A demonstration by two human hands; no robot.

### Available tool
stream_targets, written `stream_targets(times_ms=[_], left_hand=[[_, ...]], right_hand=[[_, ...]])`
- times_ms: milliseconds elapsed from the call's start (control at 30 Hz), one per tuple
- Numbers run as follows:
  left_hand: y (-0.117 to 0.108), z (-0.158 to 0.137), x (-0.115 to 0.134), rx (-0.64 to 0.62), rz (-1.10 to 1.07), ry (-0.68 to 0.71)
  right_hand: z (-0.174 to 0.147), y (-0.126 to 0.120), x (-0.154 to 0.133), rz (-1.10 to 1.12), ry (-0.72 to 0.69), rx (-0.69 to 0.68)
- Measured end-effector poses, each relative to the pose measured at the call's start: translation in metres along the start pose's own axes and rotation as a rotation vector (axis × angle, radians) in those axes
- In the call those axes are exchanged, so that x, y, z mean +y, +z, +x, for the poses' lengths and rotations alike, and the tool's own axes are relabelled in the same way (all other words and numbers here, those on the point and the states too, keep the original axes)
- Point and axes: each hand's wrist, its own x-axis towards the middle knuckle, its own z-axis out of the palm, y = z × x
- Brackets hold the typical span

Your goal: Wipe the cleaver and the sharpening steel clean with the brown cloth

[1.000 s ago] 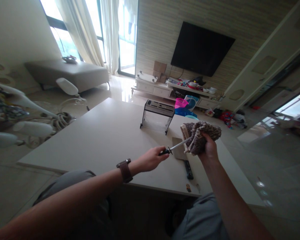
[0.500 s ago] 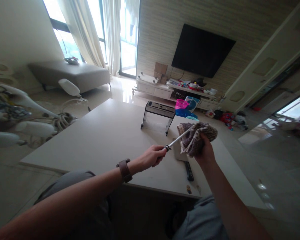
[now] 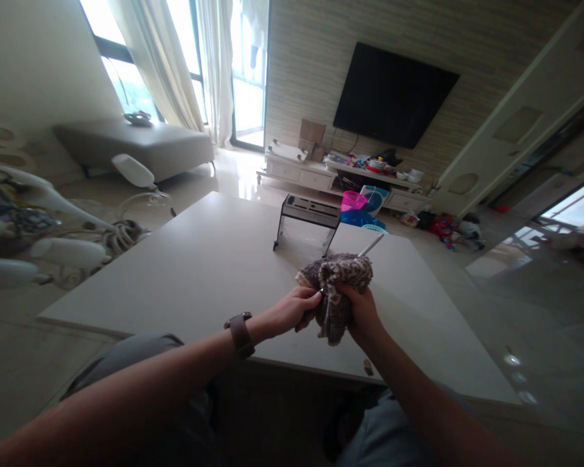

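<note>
My left hand (image 3: 298,307) is closed around the handle of a honing rod, now mostly covered by fingers and cloth. The rod's pale shaft (image 3: 372,244) sticks out past the far side of a brown patterned cloth (image 3: 344,267), which is bunched around its middle. My right hand (image 3: 363,312) grips that cloth, close to the left hand. Both hands are above the near part of the white table (image 3: 199,259). Behind the cloth stands a clear-sided knife block (image 3: 311,211) with a slotted dark top. The cleaver seen earlier is hidden behind my hands and the cloth.
A small cartoon sticker or figure (image 3: 368,367) is at the table's near edge. Beyond the table are a pink basket (image 3: 353,200), a low TV cabinet (image 3: 299,174) and a wall television (image 3: 394,96). White chairs (image 3: 71,250) stand to the left.
My right hand has slid the cloth down the rod toward the handle and my left hand. The rod's far end has come out of the cloth, and the cleaver has become covered.
</note>
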Motion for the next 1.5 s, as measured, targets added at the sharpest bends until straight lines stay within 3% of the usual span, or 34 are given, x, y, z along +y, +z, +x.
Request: stream_targets(times_ms=[200,433,800,1000,1500], left_hand=[[0.0,0.002,-0.004,0.015,0.093,0.019],[0.004,-0.001,-0.005,0.068,0.13,-0.009],[0.003,0.001,-0.006,0.054,0.234,-0.017],[0.006,0.002,-0.005,0.133,0.293,0.033],[0.002,0.0,-0.002,0.156,0.509,0.119]], right_hand=[[-0.001,-0.001,0.003,-0.029,-0.029,0.071],[0.001,-0.002,0.01,-0.01,0.06,0.062],[0.003,-0.003,0.01,-0.009,0.054,0.053],[0.004,-0.004,0.011,0.022,0.069,0.074],[0.002,-0.001,0.011,0.025,0.107,0.098]])
